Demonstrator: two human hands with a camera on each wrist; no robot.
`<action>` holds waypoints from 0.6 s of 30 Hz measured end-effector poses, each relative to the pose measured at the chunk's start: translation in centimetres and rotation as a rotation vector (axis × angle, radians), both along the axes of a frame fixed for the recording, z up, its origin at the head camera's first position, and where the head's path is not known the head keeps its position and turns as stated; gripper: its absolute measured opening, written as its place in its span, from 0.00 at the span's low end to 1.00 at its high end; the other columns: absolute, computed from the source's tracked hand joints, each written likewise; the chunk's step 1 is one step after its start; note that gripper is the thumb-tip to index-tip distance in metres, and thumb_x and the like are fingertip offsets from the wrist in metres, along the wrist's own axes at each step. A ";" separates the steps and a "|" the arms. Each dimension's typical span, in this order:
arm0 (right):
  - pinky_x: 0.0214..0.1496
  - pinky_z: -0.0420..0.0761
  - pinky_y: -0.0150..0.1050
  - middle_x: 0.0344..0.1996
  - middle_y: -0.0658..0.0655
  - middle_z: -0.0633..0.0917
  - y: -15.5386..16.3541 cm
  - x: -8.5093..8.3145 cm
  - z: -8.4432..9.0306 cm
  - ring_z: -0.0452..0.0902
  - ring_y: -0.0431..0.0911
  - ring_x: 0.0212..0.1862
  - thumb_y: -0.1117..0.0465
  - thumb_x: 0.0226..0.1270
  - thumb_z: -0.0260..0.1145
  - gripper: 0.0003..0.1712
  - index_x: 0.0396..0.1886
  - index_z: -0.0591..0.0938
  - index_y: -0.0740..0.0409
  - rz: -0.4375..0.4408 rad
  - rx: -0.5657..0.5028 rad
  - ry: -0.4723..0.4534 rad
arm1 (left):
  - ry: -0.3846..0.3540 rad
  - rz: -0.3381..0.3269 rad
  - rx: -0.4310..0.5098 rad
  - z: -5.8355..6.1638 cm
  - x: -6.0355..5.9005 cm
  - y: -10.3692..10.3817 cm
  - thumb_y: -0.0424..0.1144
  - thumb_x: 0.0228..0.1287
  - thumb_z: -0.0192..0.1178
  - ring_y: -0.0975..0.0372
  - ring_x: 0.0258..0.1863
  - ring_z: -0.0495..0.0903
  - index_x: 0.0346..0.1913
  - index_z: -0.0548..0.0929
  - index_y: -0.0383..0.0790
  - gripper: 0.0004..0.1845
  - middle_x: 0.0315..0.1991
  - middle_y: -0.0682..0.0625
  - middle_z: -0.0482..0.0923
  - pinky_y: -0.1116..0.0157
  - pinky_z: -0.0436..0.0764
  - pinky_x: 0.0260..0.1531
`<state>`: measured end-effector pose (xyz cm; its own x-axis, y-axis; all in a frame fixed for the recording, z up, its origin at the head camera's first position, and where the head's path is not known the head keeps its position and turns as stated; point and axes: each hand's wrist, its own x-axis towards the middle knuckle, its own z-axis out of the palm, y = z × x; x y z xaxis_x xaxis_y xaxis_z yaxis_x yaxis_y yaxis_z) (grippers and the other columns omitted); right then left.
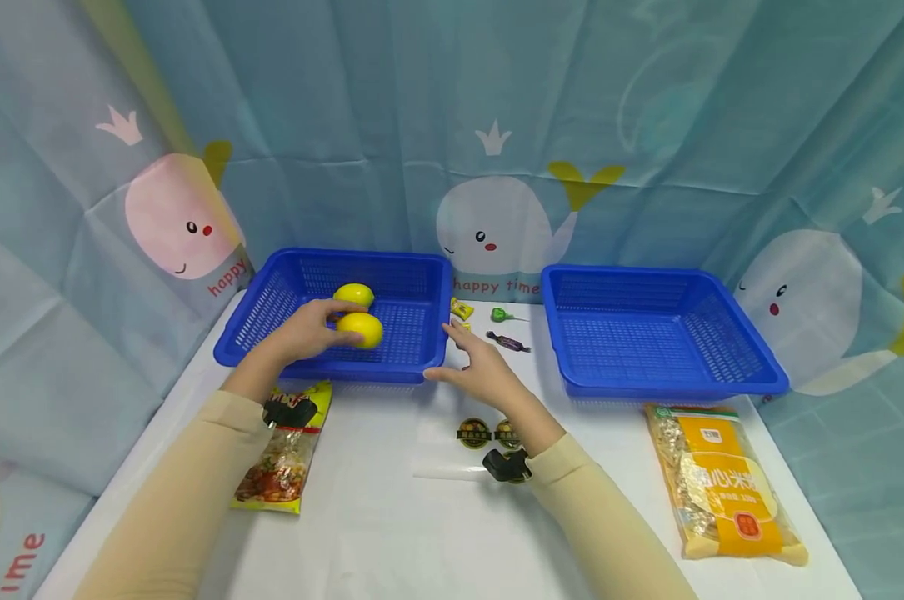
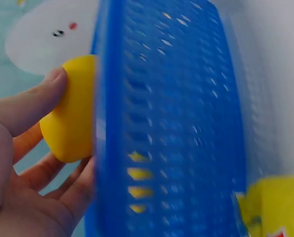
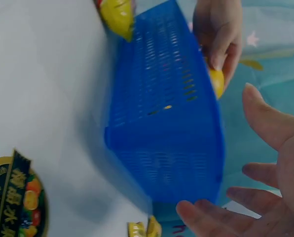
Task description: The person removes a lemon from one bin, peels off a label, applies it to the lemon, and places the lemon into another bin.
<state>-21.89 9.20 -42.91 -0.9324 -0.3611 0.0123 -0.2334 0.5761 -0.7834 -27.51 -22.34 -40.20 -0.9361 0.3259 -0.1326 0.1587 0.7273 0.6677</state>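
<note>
My left hand (image 1: 312, 327) reaches into the left blue basket (image 1: 272, 292) and holds a yellow lemon (image 1: 363, 329), fingers curled round it. In the left wrist view the lemon (image 2: 70, 116) sits between my thumb and fingers behind the basket wall (image 2: 176, 118). A second lemon (image 1: 354, 294) lies just behind in the same basket. My right hand (image 1: 476, 358) hovers open beside the basket's right front corner, fingers spread, holding nothing. From the right wrist view, the right hand (image 3: 265, 163) is open next to the basket (image 3: 166, 128).
A second blue basket (image 1: 657, 329) stands at the right. Small candies (image 1: 507, 340), a green lollipop (image 1: 500, 314) and a yellow sweet (image 1: 461, 309) lie between the baskets. A snack bag (image 1: 282, 454) lies front left, a rice cracker bag (image 1: 721, 479) front right, round packets (image 1: 474, 432) in the middle.
</note>
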 end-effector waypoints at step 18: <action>0.57 0.83 0.38 0.71 0.51 0.74 2.4 3.3 2.9 0.76 0.48 0.67 0.52 0.60 0.77 0.41 0.73 0.72 0.42 -0.009 -0.238 0.147 | 0.110 -0.062 0.193 4.5 6.6 9.0 0.55 0.64 0.68 0.53 0.51 0.80 0.66 0.80 0.49 0.29 0.61 0.49 0.80 0.55 0.83 0.51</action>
